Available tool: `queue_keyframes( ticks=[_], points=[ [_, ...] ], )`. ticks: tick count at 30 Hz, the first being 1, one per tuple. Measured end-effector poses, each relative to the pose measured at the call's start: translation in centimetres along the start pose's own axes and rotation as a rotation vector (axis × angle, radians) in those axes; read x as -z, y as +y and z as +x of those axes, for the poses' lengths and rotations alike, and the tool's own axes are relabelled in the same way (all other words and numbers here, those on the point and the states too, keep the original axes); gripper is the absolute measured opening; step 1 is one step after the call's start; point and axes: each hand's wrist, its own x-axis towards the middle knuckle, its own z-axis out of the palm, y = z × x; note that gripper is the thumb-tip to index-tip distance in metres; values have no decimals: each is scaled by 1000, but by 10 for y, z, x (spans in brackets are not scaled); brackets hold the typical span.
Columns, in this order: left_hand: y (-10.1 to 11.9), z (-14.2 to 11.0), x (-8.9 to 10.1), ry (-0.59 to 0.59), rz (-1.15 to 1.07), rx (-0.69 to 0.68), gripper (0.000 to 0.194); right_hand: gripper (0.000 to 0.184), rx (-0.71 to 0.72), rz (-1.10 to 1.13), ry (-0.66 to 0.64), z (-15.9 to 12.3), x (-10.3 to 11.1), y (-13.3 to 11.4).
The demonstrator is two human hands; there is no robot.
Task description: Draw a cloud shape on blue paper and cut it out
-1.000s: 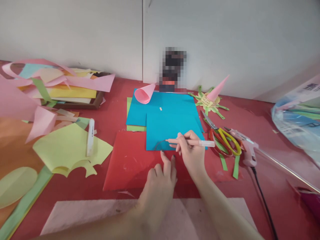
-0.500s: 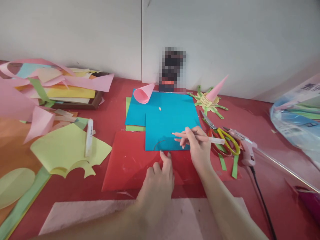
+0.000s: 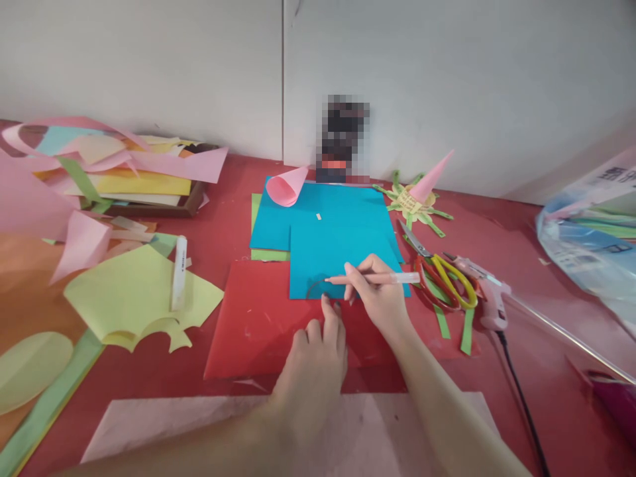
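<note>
In my right hand (image 3: pixel 380 301) is a slim pink pencil (image 3: pixel 342 279) with a pale, see-through cap at its rear. Its tip meets a blue sheet of paper (image 3: pixel 338 248), at the end of a thin curved line near the lower left edge. My left hand (image 3: pixel 315 351) lies over a red sheet (image 3: pixel 253 311), fingers extended, the longest fingertip reaching the blue sheet's near edge. Under the blue sheet's far part lies another blue sheet (image 3: pixel 348 202), bearing a pink paper cone (image 3: pixel 287 187) at its far left corner.
Scissors (image 3: pixel 447 275) and a pink glue gun (image 3: pixel 491 298) lie right, near a paper figure with a pink cone (image 3: pixel 415 195). Left are yellow-green paper (image 3: pixel 134 291), a white marker-like stick (image 3: pixel 179 271) and a brown tray (image 3: pixel 196 200) heaped with paper. A plastic bag (image 3: pixel 586 225) sits far right.
My right hand lifted the pencil away to the right, uncovering the curved line, then brought it back left to the line's end. My left hand stays almost in place.
</note>
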Motion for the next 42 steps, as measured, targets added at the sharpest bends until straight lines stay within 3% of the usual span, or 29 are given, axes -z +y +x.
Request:
queue_keyframes(
  ticks=[5, 10, 16, 22, 27, 33, 38, 42],
  points=[
    [0, -1, 0, -12, 5, 4, 46, 28, 3, -28, 0, 0, 0, 0],
    [-1, -1, 3, 2, -6, 14, 47, 29, 8, -52, 122, 1, 1, 5],
    [1, -1, 2, 3, -2, 5, 46, 28, 17, -36, 60, 1, 0, 5],
    [1, -1, -1, 8, 17, 22, 47, 30, -10, -66, 177, 1, 1, 5],
    [1, -1, -1, 14, -18, 20, 46, 28, 7, -30, 103, 1, 0, 6],
    [0, 0, 2, 16, -58, 36, 45, 29, -35, -40, 225, 0, 0, 6],
    [-1, -1, 3, 10, -39, 23, 46, 27, -15, -46, 175, -1, 1, 5],
    [0, -1, 2, 16, -9, 31, 47, 27, -39, -24, 233, -1, 0, 7]
  ],
)
